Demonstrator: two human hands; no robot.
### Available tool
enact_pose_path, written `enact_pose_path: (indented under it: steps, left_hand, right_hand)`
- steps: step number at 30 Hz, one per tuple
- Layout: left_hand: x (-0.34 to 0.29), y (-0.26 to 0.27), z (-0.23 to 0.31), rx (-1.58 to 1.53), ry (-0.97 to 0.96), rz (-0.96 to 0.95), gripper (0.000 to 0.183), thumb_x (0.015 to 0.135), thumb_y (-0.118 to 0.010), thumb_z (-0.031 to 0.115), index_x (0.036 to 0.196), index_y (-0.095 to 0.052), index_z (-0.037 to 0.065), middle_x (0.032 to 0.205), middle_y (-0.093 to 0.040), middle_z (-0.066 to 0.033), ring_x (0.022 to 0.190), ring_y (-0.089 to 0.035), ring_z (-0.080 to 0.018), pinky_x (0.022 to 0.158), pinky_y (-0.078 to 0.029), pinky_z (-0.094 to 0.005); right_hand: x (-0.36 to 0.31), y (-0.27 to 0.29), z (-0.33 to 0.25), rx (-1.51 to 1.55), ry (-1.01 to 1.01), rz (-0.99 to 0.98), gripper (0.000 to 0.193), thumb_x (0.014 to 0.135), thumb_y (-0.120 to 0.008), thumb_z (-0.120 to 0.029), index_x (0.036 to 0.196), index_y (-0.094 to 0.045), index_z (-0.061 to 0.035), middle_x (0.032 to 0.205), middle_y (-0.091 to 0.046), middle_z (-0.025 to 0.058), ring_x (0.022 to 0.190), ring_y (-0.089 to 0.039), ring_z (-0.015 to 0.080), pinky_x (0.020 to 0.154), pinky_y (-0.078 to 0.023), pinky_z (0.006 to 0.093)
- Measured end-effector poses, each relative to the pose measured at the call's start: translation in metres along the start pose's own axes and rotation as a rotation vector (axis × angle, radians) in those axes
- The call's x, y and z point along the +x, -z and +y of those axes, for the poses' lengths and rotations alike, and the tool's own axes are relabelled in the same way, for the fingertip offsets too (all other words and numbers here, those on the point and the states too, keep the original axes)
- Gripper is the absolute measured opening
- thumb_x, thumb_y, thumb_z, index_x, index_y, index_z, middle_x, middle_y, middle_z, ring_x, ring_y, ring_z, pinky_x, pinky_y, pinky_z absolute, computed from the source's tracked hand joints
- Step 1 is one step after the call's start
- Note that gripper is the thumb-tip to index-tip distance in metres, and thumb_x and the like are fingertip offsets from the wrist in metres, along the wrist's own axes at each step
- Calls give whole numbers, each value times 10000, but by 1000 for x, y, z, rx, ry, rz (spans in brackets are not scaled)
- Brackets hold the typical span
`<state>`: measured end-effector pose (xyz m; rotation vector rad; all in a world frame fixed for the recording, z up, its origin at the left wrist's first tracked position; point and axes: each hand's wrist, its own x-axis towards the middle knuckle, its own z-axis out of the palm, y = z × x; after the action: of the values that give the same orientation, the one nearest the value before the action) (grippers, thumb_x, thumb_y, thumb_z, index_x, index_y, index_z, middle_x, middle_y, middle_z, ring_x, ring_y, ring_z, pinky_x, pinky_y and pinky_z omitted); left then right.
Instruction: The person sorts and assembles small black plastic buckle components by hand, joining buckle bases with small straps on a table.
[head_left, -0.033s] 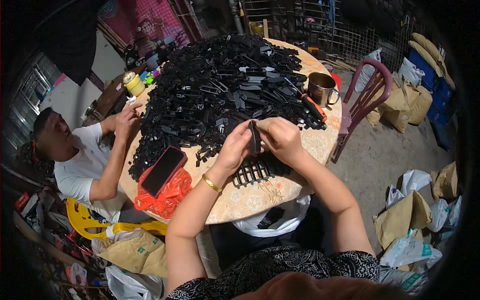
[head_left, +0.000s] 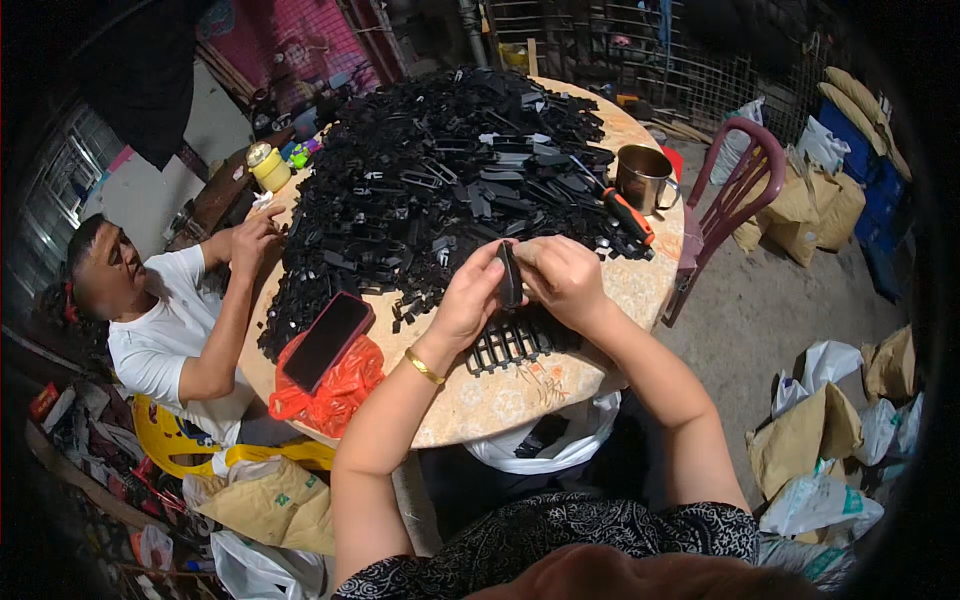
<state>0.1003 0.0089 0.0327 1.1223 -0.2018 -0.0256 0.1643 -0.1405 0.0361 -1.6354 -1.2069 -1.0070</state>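
Observation:
Between both hands, over the near side of the round table, is a narrow black plastic piece (head_left: pixel 510 277). My left hand (head_left: pixel 470 297) grips it from the left, thumb along its upper end. My right hand (head_left: pixel 563 277) has its fingers pinched at the piece's right side and top; its fingertips partly hide what they touch. Just below the hands, a row of black slotted plastic parts (head_left: pixel 497 350) lies on the tabletop, partly covered by my left hand. Beyond them rises a large heap of black plastic parts (head_left: pixel 430 190).
An orange-handled screwdriver (head_left: pixel 630 217) and a metal mug (head_left: pixel 645 180) stand right of the heap. A phone (head_left: pixel 327 342) rests on a red plastic bag (head_left: pixel 335 395). Another person (head_left: pixel 170 310) sits at the left. A plastic chair (head_left: pixel 735 190) and several sacks (head_left: pixel 810 440) are at the right.

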Motion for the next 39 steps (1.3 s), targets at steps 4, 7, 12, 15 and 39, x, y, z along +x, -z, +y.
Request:
enact_pose_path:
  steps: [4,7,12,15,39]
  left_hand:
    - [0,3,-3,-9,16,2,361,932,-468,194,1243,-404,22,1091,-545,-68,957,-566,-139,794,-508,-296]
    - [2,6,-2,40,-22,15,342,927,-483,177,1232,-424,34,1081,-544,-40,948,-561,-118,808,-484,-262]
    - [-2,7,-3,121,28,85,342,922,-491,156,1238,-432,38,1078,-547,-38,955,-555,-113,807,-478,-254]
    - [-1,-2,-8,-9,-8,82,333,922,-490,144,1240,-443,59,1039,-554,-19,896,-550,-77,755,-483,-220]
    - [106,25,-18,1930,-605,90,352,727,-517,17,1063,-607,67,1084,-542,-97,1032,-481,-276,852,-435,-357]
  right_hand:
    - [2,6,-7,-108,18,-94,190,715,-628,-63,900,-591,-42,793,-607,91,691,-592,255,618,-477,334]
    - [6,10,-9,-32,-79,-207,230,727,-623,-104,945,-588,-37,841,-599,105,742,-583,269,673,-471,354]
    - [2,12,-14,62,-95,-291,321,720,-649,-162,1005,-576,-34,898,-576,116,817,-557,296,772,-436,389]
    - [0,16,-18,-17,-106,-253,358,719,-676,-207,1026,-583,-50,890,-577,105,805,-552,289,811,-407,413]
    - [-59,67,19,-148,-606,-497,182,795,-587,-168,824,-639,3,757,-602,207,728,-585,370,680,-465,422]
